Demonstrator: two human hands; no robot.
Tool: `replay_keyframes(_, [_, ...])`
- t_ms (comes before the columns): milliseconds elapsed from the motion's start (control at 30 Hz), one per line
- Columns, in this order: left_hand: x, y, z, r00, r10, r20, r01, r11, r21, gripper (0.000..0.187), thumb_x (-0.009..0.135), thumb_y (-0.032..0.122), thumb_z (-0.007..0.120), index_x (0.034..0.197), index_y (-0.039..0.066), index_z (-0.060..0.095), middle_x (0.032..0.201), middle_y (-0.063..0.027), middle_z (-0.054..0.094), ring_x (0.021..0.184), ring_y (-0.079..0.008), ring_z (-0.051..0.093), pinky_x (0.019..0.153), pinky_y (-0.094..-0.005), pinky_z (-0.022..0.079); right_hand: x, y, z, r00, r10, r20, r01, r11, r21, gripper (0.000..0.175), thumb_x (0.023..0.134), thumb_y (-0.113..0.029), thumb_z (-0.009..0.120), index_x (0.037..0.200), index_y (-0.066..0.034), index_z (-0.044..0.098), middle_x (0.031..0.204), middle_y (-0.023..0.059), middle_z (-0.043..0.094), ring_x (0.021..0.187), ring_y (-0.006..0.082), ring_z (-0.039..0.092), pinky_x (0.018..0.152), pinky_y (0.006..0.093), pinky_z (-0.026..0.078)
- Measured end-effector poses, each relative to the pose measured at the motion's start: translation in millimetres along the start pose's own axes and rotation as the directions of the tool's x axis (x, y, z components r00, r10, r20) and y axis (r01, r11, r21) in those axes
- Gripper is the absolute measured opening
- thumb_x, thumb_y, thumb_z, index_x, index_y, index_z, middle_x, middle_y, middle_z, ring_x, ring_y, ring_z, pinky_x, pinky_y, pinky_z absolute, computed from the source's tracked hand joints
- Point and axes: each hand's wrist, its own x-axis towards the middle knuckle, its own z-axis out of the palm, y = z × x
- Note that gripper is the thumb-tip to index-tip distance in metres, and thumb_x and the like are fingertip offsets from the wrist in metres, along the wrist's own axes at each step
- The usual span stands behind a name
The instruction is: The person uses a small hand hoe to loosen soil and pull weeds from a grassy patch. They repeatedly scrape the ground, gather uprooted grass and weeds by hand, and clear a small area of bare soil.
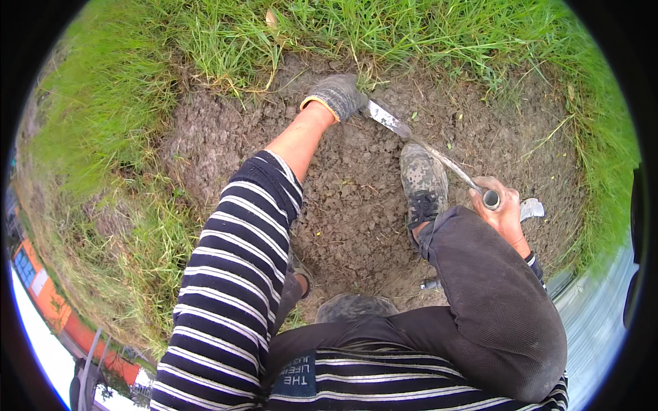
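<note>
My left hand [336,95], in a grey knitted glove with a yellow cuff edge, is closed at a small tuft of grass [366,82] on the border between turf and bare soil. Its fingertips are mostly hidden. My bare right hand [498,205] grips the hollow metal tube handle [492,199] of a sickle-like tool beside my right knee. From there a thin dirty shank [447,162] runs up and left to a flat, soil-smeared blade [386,118]. The blade's far end reaches the gloved hand, just beyond the toe of my camouflage shoe [425,174].
Crumbly brown soil [354,205] lies between my feet, with tall green grass [411,31] along the far side. A pale curved flat piece [532,209] shows behind my right hand. A small dark object [431,283] lies by my right leg. I sit low over a dark rounded thing [354,306].
</note>
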Motion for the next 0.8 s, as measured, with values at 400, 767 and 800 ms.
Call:
replay_keyframes(400, [-58,-52,31,0.928,0.1,-0.358,-0.108,0.994,-0.002,0.04,0.094,0.034,0.042,0.116,0.004,0.058,0.105,-0.0219,0.064,0.095,-0.0398,0.061,0.086,-0.0469,0.047,-2,-12,-25,0.994,0.101,-0.041,-0.104,0.991,-0.081,0.017,0.081,-0.01,0.068,0.093,0.002,0.065,0.082,0.0131,0.068,0.07,0.0163,0.066,0.066,0.029,0.051])
replay_keyframes(767, [-32,-2,37,0.965,-0.134,-0.227,0.112,0.988,-0.107,0.037,0.087,0.027,0.054,0.116,0.006,0.061,0.115,-0.0197,0.062,0.106,-0.0351,0.06,0.089,-0.0428,0.049,23,-19,58,0.992,0.111,-0.061,-0.111,0.994,0.003,0.02,0.08,-0.016,0.069,0.094,-0.0025,0.065,0.073,0.0167,0.066,0.066,0.0315,0.068,0.06,0.0339,0.052])
replay_keyframes(800, [-29,3,38,0.966,-0.121,-0.229,0.109,0.992,-0.063,0.035,0.086,0.025,0.055,0.113,0.005,0.063,0.113,-0.02,0.063,0.105,-0.0354,0.061,0.088,-0.0434,0.049,22,-18,54,0.995,-0.018,-0.096,0.017,1.0,-0.01,0.02,0.079,-0.015,0.07,0.094,-0.0024,0.065,0.073,0.0166,0.066,0.065,0.032,0.067,0.059,0.0346,0.052])
